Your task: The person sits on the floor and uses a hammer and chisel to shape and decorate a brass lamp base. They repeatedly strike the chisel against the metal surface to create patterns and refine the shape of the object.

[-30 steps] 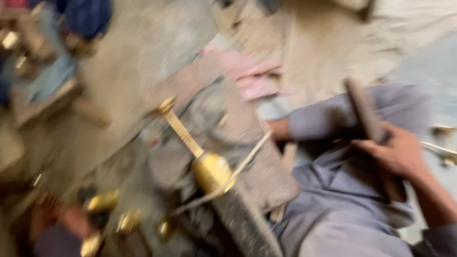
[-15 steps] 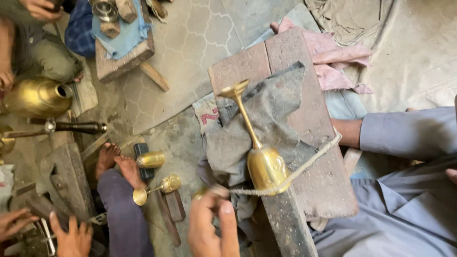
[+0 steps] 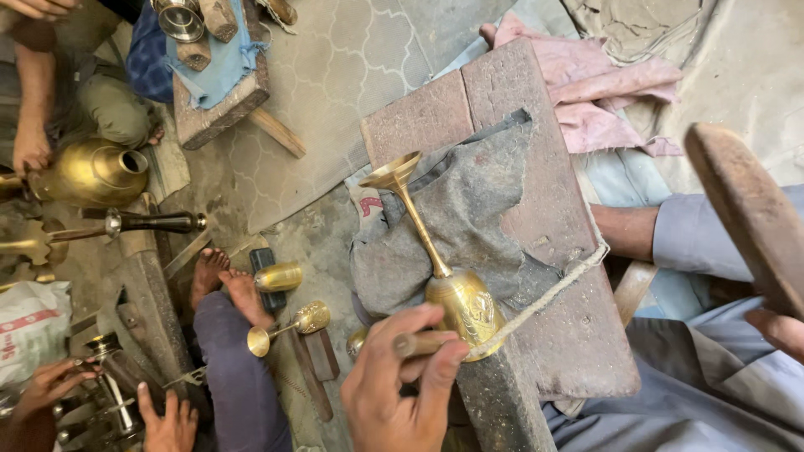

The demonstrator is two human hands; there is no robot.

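A brass goblet (image 3: 456,295) lies on its side on a grey cloth (image 3: 477,201) over a worn wooden block (image 3: 544,234). Its foot points up-left, and a rope (image 3: 557,291) runs across its cup. My left hand (image 3: 400,389) is shut on a short metal punch (image 3: 423,341) whose tip rests against the cup. At the right edge, only part of my right hand (image 3: 780,331) shows, gripping a dark wooden mallet (image 3: 745,209) held above my lap.
Another person's bare feet (image 3: 219,285) rest left of the block, beside a small brass goblet (image 3: 289,322) and a brass cup (image 3: 279,276). Other people's hands (image 3: 167,418) work at the lower left. A brass vase (image 3: 94,172) lies at the left and pink cloth (image 3: 603,100) behind the block.
My view has swung left and steadied over the block. My left hand now presses the punch to the goblet's cup. The mallet left the view, then came back at the right edge.
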